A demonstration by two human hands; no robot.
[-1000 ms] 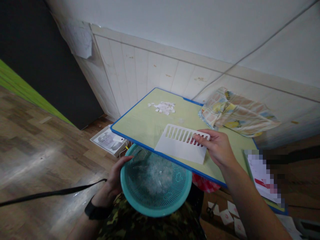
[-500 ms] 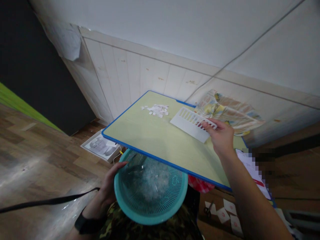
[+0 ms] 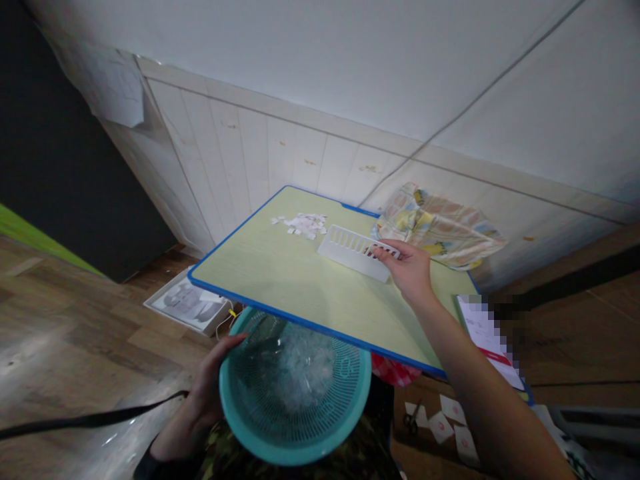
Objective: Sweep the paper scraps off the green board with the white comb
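Observation:
My right hand pinches the slotted end of a flat white plastic piece, which is tilted over the table. Its lower edge is at or near the tabletop; contact is hard to tell. Left of it lies a heap of small white paper scraps. My left hand grips the side of a turquoise colander, thumb over the rim. Inside the colander is a mass of small clear pieces, too blurred to name. The table's front edge hides the colander's far side.
A patterned cloth lies at the table's back right, by the wall. Papers rest at the right end. Scissors and white cards are below, right. An open white box stands on the floor at left.
My right hand has brought the white slotted piece lower and slightly left, its face now steeper to the tabletop. The whole view has shifted a little; my left hand keeps the colander.

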